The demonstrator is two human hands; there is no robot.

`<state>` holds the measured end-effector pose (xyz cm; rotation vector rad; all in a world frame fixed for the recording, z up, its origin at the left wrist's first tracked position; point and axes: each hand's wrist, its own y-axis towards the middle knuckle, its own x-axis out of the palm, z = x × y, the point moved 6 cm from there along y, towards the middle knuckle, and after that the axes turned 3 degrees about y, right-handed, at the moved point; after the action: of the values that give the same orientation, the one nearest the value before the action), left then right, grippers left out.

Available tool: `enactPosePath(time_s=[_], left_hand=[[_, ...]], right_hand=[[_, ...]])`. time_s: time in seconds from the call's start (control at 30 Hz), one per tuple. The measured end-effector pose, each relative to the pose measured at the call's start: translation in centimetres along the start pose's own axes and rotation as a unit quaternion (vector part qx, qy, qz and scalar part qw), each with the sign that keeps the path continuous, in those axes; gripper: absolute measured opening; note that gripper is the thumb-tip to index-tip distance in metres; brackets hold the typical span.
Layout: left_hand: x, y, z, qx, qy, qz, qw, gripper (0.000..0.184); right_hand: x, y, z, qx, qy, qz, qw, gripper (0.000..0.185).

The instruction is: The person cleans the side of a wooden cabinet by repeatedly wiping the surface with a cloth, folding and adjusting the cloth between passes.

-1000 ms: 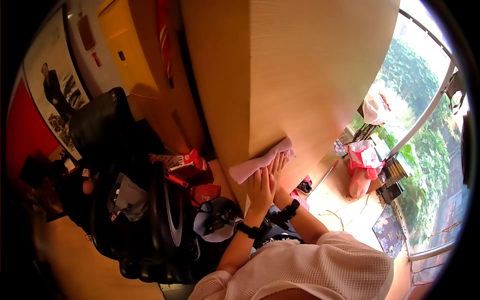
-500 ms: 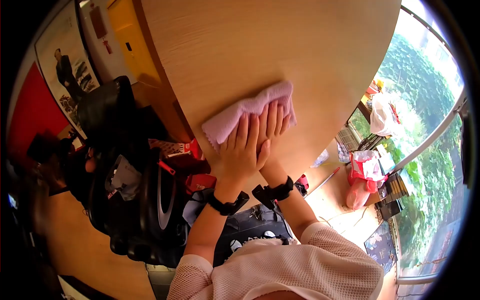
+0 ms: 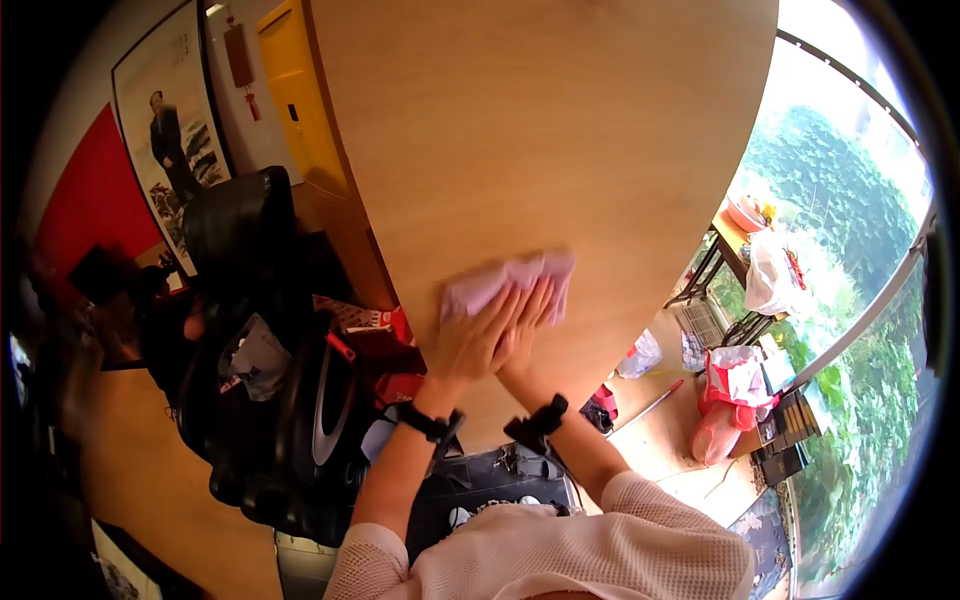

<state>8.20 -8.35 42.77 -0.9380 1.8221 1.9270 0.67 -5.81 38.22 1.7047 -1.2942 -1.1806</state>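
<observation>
A folded pink-purple cloth (image 3: 490, 283) lies on a wide wooden tabletop (image 3: 560, 130). My left hand (image 3: 466, 345) rests flat on the cloth's near side, its fingers stretched forward. Beside it and partly under it, my right hand (image 3: 521, 343) presses on the same cloth with straight fingers. The two hands overlap near the thumbs, so part of the right hand is hidden. Slight blur softens the fingertips. Neither hand wraps around the cloth. Each wrist wears a black strap.
A black massage chair (image 3: 290, 400) with a bag on it stands left of the table. On the right are a side table (image 3: 732, 240), a red and white bag (image 3: 733, 385) and a large window (image 3: 850, 190). A yellow cabinet (image 3: 292, 90) stands at the back left.
Both hands and the cloth have moved back across the tabletop toward my body. The view has shifted, showing more of the far tabletop and wall.
</observation>
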Motion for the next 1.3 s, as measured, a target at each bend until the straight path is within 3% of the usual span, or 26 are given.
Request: enactPosePath(time_s=[0.1,0.2,0.33,0.5,0.57,0.63,0.73,0.8,0.87,0.93,1.07,1.13,1.3], left_hand=[[-8.0,9.0,0.6,0.015,0.016,0.081,0.996,0.055],[-10.6,12.7,1.2,0.025,0.079,0.137,0.987,0.056],[-7.2,10.7,1.0,-0.02,0.138,0.16,0.977,0.058],[2.4,1.5,2.2,-0.073,0.106,0.126,0.984,0.056],[4.5,0.0,2.9,-0.095,0.088,0.119,0.984,0.055],[2.7,2.8,3.4,-0.086,0.073,0.096,0.989,0.056],[-4.1,11.6,3.6,-0.089,0.057,0.111,0.988,0.059],[-8.7,17.0,4.3,-0.086,0.143,0.219,0.962,0.057],[-10.9,20.5,4.7,-0.073,0.146,0.3,0.94,0.059],[-10.0,22.5,6.1,-0.067,0.17,0.305,0.935,0.063],[-7.0,26.9,9.8,-0.009,0.167,0.3,0.939,0.067],[-6.3,29.1,12.7,0.0,0.195,0.283,0.939,0.057],[-3.5,32.4,15.0,0.045,0.181,0.337,0.923,0.061]], right_hand=[[-4.7,11.8,-4.6,-0.043,-0.04,0.052,0.997,0.061],[-6.7,18.1,-6.6,-0.052,-0.078,0.09,0.992,0.055],[-5.0,15.3,-4.4,-0.116,-0.09,0.076,0.986,0.059],[-1.6,2.5,2.7,-0.128,-0.101,0.071,0.984,0.048],[-2.1,2.6,3.4,-0.135,-0.107,0.038,0.984,0.048],[-2.7,4.3,3.2,-0.131,-0.105,0.029,0.985,0.048],[-6.6,15.3,-1.0,-0.131,-0.115,0.03,0.984,0.049],[-9.6,22.0,-3.8,-0.181,-0.055,0.064,0.98,0.048],[-11.2,26.0,-4.9,-0.25,-0.01,0.094,0.964,0.047],[-13.0,28.2,-3.8,-0.342,0.022,0.082,0.936,0.048],[-16.6,30.5,1.1,-0.301,-0.06,0.082,0.948,0.045],[-18.6,31.5,3.4,-0.31,-0.114,0.109,0.937,0.044],[-20.9,32.9,7.5,-0.33,-0.099,0.164,0.924,0.045]])
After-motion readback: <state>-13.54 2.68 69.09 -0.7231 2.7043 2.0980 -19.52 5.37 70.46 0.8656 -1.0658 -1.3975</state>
